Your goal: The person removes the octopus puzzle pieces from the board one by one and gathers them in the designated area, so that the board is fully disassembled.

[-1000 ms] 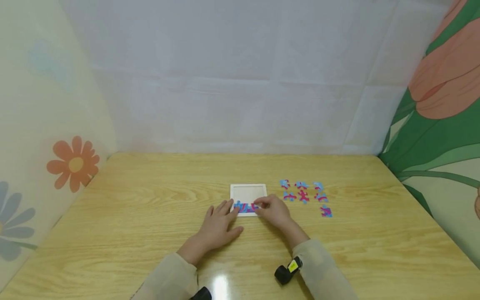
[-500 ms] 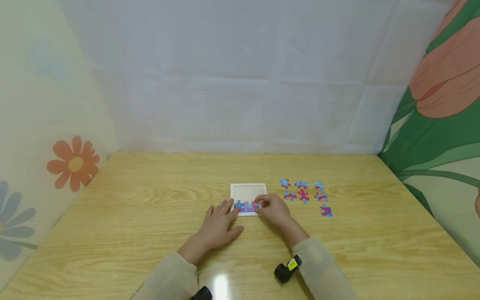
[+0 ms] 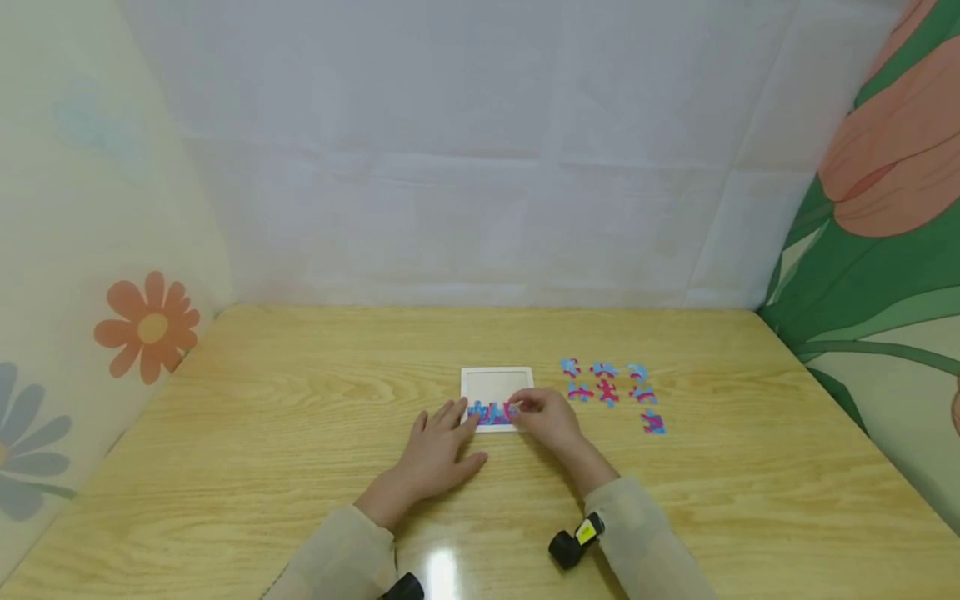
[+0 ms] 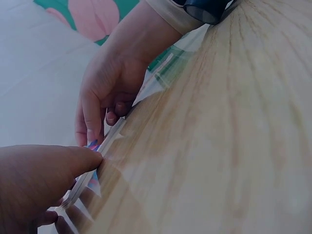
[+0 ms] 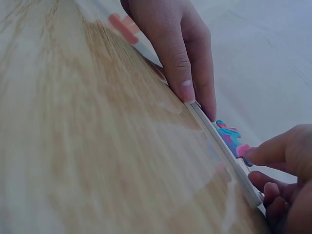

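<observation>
A small white puzzle tray (image 3: 497, 369) lies on the table in front of me, with a row of blue, pink and purple jigsaw pieces (image 3: 491, 414) along its near side. Fingers fairly straight, my left hand (image 3: 435, 457) rests at the tray's near left corner, fingertips on its edge and the leftmost pieces. At the right end of the row, my right hand (image 3: 551, 423) pinches a jigsaw piece (image 5: 243, 150) between thumb and forefinger. In the right wrist view that piece sits slightly raised over the tray's edge, partly covered by the fingers.
Several loose jigsaw pieces (image 3: 606, 390) lie on the wooden table (image 3: 300, 375) to the right of the tray. One piece (image 3: 653, 422) sits nearer to me than the others. A white cloth (image 3: 480, 208) hangs behind the table, between flower-patterned side walls.
The pieces along the tray's near side have shifted slightly, tilting and then settling flatter. Both hands stay in nearly the same place.
</observation>
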`<state>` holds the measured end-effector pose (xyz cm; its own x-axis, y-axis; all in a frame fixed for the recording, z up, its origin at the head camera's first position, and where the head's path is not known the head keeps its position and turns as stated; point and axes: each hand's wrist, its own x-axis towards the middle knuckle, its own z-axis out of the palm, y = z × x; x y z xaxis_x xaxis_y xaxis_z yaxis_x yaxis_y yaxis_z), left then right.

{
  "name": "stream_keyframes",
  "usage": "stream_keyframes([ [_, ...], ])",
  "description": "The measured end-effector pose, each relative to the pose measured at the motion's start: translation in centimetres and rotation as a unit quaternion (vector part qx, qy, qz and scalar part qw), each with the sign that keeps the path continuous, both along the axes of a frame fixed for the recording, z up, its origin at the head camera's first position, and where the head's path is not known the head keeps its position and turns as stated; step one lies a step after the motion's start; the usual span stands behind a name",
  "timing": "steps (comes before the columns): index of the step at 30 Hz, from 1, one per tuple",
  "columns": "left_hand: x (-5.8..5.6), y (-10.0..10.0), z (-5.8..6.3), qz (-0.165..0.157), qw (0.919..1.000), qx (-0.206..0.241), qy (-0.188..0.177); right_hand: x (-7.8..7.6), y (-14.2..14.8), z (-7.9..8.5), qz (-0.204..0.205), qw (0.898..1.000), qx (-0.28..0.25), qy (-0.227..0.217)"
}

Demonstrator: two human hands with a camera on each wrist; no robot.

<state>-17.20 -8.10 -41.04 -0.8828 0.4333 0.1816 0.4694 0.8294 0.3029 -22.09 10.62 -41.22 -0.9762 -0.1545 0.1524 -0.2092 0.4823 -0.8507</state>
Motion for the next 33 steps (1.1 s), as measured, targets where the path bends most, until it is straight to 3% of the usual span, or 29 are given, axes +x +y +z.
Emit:
stream_keyframes([
  [6,0.01,-0.06,0.01,0.002,1.0000,0.001,-0.002,-0.10,0.09,-0.27,0.023,0.999,-0.049,0.000],
  [12,0.11,-0.13,0.08,0.004,1.0000,0.003,-0.007,-0.03,0.07,-0.24,0.032,0.997,-0.063,0.004],
  [23,0.06,-0.17,-0.08,0.003,1.0000,0.002,-0.005,0.10,-0.23,-0.27,0.015,0.996,-0.084,0.009],
  [33,0.14,-0.09,0.14,0.001,1.0000,0.005,-0.008,-0.12,-0.29,-0.16,-0.018,0.990,-0.138,-0.036],
])
